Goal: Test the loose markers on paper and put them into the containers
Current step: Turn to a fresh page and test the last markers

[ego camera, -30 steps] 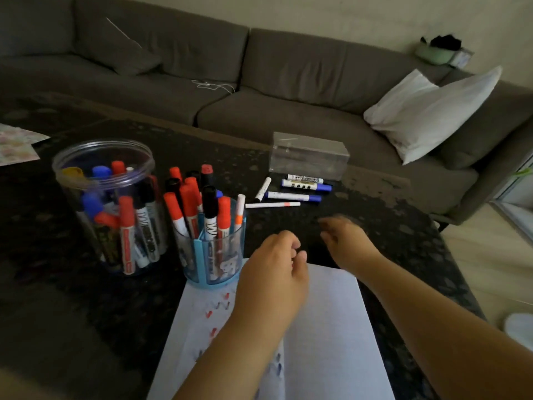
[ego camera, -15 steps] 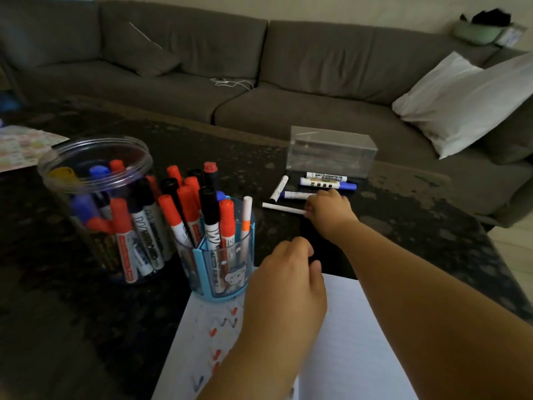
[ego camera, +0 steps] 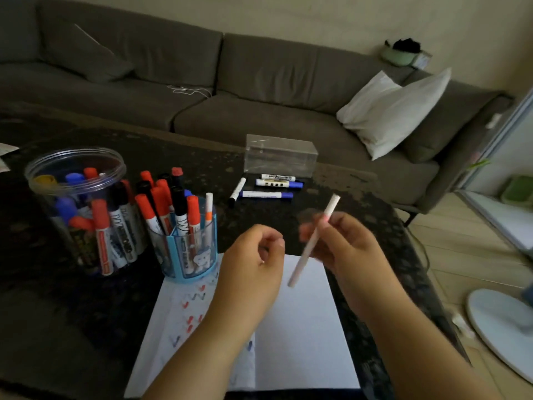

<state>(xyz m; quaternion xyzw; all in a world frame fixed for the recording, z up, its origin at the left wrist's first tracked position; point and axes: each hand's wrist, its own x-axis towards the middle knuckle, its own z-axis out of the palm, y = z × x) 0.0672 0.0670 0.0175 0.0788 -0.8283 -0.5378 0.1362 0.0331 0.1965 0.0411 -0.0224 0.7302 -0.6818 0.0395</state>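
The right hand (ego camera: 343, 241) held a thin white marker (ego camera: 314, 241) pinched between curled fingers, raised above the far edge of the paper (ego camera: 302, 327) and tilted, its upper end pointing away from the person and its lower end hanging over the sheet. The left hand (ego camera: 253, 264) hovered just beside it over the paper with fingers loosely curled, gripping nothing. The paper lay on the dark surface (ego camera: 86, 313) and carried small red, blue and dark test marks along its left part. Touching the sheet's far left corner stood a blue cup (ego camera: 190, 249) packed with upright red- and black-capped markers. Left of the cup stood a clear round jar (ego camera: 78, 209) holding further red, blue and yellow-capped markers. Four loose markers (ego camera: 265, 186) lay farther back on the surface, directly in front of a clear rectangular box (ego camera: 279, 155). A grey sofa (ego camera: 259, 82) with a white pillow (ego camera: 392, 111) stood beyond the surface.
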